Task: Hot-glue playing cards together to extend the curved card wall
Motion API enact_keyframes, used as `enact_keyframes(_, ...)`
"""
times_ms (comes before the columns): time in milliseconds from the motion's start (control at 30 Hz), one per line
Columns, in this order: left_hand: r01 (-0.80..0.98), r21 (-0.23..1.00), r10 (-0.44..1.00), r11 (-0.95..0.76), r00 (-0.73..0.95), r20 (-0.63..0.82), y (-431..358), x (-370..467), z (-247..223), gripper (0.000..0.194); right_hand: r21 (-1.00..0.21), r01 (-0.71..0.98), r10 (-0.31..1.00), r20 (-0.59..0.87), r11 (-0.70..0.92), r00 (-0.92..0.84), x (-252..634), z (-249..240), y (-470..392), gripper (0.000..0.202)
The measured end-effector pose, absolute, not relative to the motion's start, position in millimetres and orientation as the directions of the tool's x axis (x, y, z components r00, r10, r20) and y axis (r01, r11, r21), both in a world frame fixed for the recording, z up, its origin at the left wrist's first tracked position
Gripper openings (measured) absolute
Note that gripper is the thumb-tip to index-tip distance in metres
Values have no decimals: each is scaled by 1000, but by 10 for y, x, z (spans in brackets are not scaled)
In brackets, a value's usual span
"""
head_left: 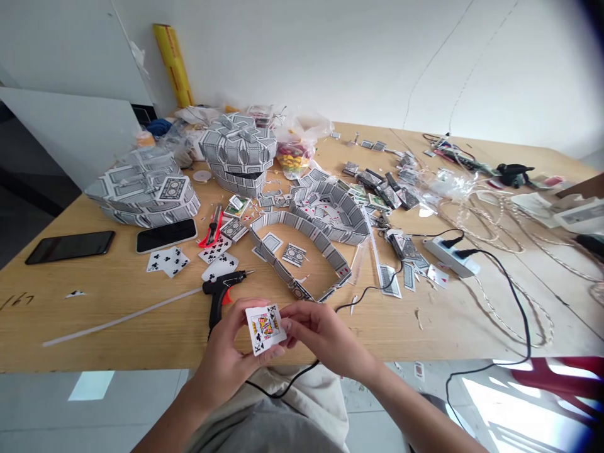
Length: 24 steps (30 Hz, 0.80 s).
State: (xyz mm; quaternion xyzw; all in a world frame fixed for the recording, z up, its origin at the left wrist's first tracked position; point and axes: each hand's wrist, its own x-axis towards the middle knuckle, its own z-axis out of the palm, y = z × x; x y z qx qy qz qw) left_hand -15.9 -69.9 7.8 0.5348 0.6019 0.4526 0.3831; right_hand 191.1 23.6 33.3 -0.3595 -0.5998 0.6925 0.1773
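Note:
A king of clubs playing card (265,328) is held face up above the table's front edge. My left hand (232,343) grips its left and lower edges, thumb along the bottom. At the right edge, the fingers of my right hand (314,327) pinch the card. Just behind my left hand lies a black glue gun (221,290) with a glue stick (127,316) reaching out to the left. Beyond my hands stands a heart-shaped frame (278,267) made of folded cards, with loose cards inside it.
Two lidded boxes of folded cards (141,189) (238,148) and an open heart-shaped box (330,211) stand farther back. Two phones (70,246) (166,235) and a red utility knife (214,226) lie left. A power strip (450,257) and cords are at right.

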Motion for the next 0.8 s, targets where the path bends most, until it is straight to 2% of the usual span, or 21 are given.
enact_keyframes(67,269,963,984,31,-179,18,-681,-170,56,53,-945,323,788,-162,49,-594,1939,382,306,30)
enact_keyframes(133,251,966,974,63,-226,-5,-662,-169,33,51,-832,461,860,35,307,-509,1941,410,415,23)
enact_keyframes(200,226,968,967,108,-252,-49,-646,-153,16,52,-710,556,858,132,432,-497,1907,405,556,20)
enact_keyframes(233,200,972,963,125,-260,-71,-639,-139,10,53,-667,597,858,125,445,-499,1878,390,632,20)
enact_keyframes(333,124,983,957,139,-273,-101,-617,-89,-4,54,-626,677,851,-40,388,-524,1774,334,843,28)
enact_keyframes(400,86,985,955,150,-272,-121,-598,-65,-14,54,-625,689,827,-121,366,-549,1722,313,940,22)
enact_keyframes(500,93,976,948,198,-272,-166,-551,-53,-31,55,-606,697,817,-129,384,-562,1712,343,999,10)
enact_keyframes(633,202,953,938,224,-310,-155,-431,-33,-7,55,-593,703,833,-94,392,-544,1812,481,1018,18)
enact_keyframes(800,215,959,948,185,-298,-116,-195,54,132,54,-706,639,845,-109,305,-523,1969,645,1108,25)
